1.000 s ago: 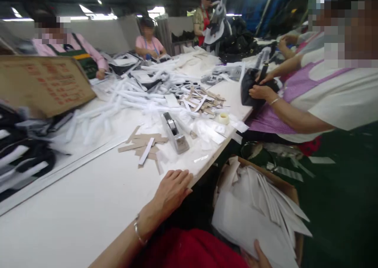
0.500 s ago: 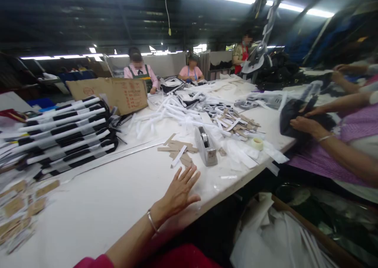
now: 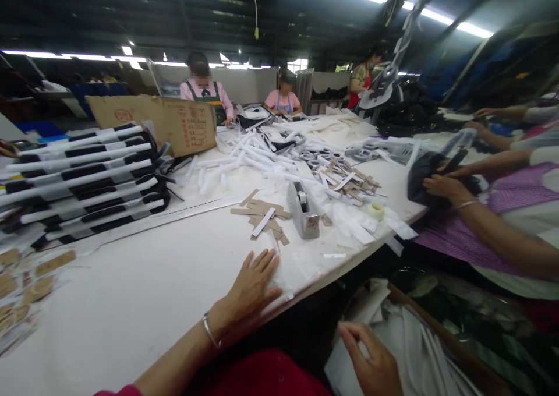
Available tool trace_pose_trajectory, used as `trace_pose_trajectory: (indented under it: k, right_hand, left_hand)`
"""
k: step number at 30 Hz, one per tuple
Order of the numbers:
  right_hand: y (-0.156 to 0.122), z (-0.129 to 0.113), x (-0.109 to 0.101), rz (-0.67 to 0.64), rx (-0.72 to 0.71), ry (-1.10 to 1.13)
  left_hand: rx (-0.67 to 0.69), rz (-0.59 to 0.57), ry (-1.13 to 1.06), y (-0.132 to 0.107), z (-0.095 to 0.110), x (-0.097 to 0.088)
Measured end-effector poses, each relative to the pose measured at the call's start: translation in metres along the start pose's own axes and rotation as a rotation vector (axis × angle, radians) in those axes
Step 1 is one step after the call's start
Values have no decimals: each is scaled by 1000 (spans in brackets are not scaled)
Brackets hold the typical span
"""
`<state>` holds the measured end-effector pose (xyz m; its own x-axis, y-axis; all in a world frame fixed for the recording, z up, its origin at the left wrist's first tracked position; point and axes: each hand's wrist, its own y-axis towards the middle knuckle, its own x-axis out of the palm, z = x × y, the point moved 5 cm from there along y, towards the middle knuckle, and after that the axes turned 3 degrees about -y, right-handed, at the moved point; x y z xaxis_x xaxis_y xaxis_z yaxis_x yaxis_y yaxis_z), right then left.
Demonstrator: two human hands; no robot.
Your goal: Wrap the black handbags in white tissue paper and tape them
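My left hand (image 3: pixel 252 286) lies flat and open on the white table (image 3: pixel 144 291), near its front edge, with the fingers resting on a clear plastic bag (image 3: pixel 279 279). Just beyond it lie brown card strips (image 3: pixel 262 214) and a grey tape dispenser (image 3: pixel 303 209). My right hand (image 3: pixel 371 364) is low at the bottom right, below the table edge. Its fingers are curled and pinched on a white sheet (image 3: pixel 334 368) from the pile in a cardboard box (image 3: pixel 441 335).
Black-and-white items (image 3: pixel 82 174) are stacked at the left, with brown tags (image 3: pixel 30 282) in front. A cardboard panel (image 3: pixel 174 122), white strips (image 3: pixel 248 157) and a tape roll (image 3: pixel 375 211) lie further along. A co-worker's hands (image 3: pixel 441 183) at right hold a black item; other people sit behind.
The view swung left and up. My left hand lifted with spread fingers, then settled flat on the bag. My right hand went out of view and is back above the box.
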<state>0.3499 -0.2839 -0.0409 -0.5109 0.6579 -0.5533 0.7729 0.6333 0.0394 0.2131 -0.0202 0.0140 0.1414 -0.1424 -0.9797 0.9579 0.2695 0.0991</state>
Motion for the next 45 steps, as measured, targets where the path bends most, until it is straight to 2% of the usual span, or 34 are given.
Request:
trace_pose_trajectory:
  k: [2, 4, 7, 10, 14, 18, 22, 24, 27, 31, 34, 37, 39, 42, 45]
  right_hand:
    - [40, -46, 11, 50, -309, -108]
    - [74, -77, 23, 90, -451, -239]
    - [108, -96, 42, 100, -499, -434]
    - [124, -92, 51, 80, -482, -506]
    - [128, -90, 45, 60, -456, -420]
    - [111, -99, 33, 59, -372, -185]
    - [86, -113, 35, -29, -204, 63]
    - [80, -122, 40, -91, -173, 161]
    - [85, -122, 37, -73, -72, 270]
    - [114, -107, 3, 123, 9, 244]
    - [152, -103, -30, 243, 3, 199]
    - [205, -101, -47, 288, 30, 250]
    - [243, -97, -46, 290, 97, 287]
    - [294, -89, -30, 252, 199, 243]
    - [328, -84, -13, 193, 224, 123]
  left_hand:
    - [7, 65, -28, -4, 6, 2]
    - [10, 118, -64, -8, 10, 6]
    - [20, 186, -116, -11, 13, 9]
    - [-28, 247, -238, -9, 8, 7]
    - [-249, 313, -649, -4, -5, -7]
    - [-471, 358, -1112, 5, -8, -17]
    - [-469, 296, -1516, 24, 10, -19]
    - [-423, 238, -1616, 35, 22, -20]
    - [-354, 188, -1591, 53, 39, -21]
    - [-332, 224, -1403, 71, 46, -14]
    - [-240, 221, -1173, 78, 47, 0]
    - [-177, 142, -1039, 79, 44, 22]
    - [-165, 99, -1027, 80, 40, 34]
    - [-147, 77, -1045, 82, 35, 44]
    - [-124, 49, -1059, 84, 34, 50]
